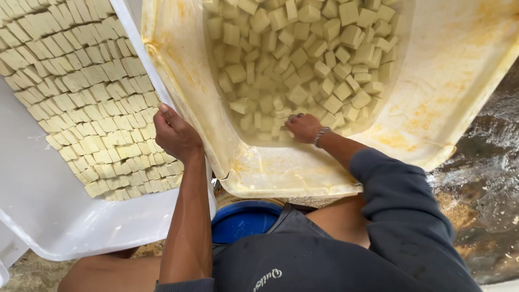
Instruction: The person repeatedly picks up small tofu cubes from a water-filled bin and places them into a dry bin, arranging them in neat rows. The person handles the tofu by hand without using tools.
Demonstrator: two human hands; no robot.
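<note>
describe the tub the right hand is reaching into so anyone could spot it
Of the two containers, it is the right one: a yellow-stained cream tub where the right hand dips. Unlike the white tray with neat dry rows, it holds loose pale cubes in water.

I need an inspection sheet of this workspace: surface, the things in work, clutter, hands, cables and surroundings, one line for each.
Surface: wet, dark ground at the right; sandy ground at the bottom left.
Things in work: pale yellow cubes lying loose in liquid inside a stained cream plastic tub; the same kind of cubes packed in tight rows on a white plastic tray.
Clutter: round blue plastic container under the tub's edge.
Hands: left hand rests at the tray's edge beside the rows; right hand, with a bracelet, reaches among the loose cubes.
Cables: nothing seen.
Surroundings: nothing seen beyond the ground.
</note>
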